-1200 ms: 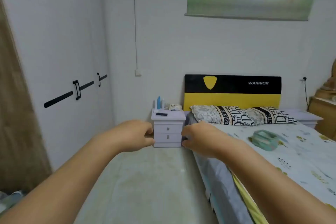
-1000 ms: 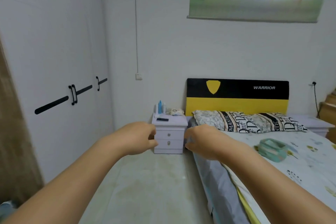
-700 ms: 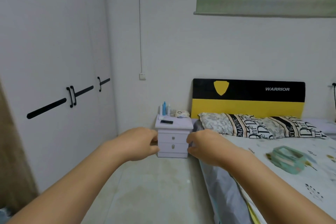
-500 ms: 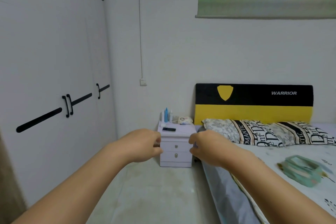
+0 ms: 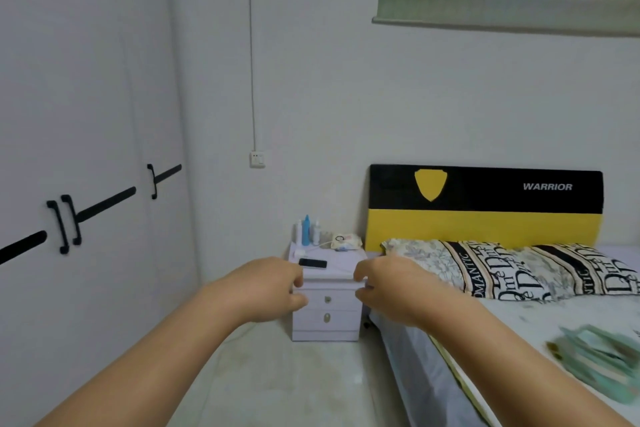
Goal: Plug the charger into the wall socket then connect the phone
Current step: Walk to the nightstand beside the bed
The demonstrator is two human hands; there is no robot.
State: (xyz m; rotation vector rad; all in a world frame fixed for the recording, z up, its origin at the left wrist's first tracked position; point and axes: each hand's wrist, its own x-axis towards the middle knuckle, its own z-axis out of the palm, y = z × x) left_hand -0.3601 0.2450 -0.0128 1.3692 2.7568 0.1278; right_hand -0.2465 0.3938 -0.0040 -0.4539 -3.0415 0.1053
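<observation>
Ahead, flat black phone [image 5: 312,263], boxy nightstand [image 5: 327,305].

"WARRIOR" on the headboard [image 5: 485,198]; "ROMANTIC" on the pillow [image 5: 485,274].

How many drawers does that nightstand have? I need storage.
2: the upper drawer and the lower drawer, stacked on the nightstand front; both hands partly cover its edges.

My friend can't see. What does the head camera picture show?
Two bare hands, left hand and right hand, reach toward a small white nightstand beside a bed. A dark phone lies on top; a wall socket sits above.
</observation>
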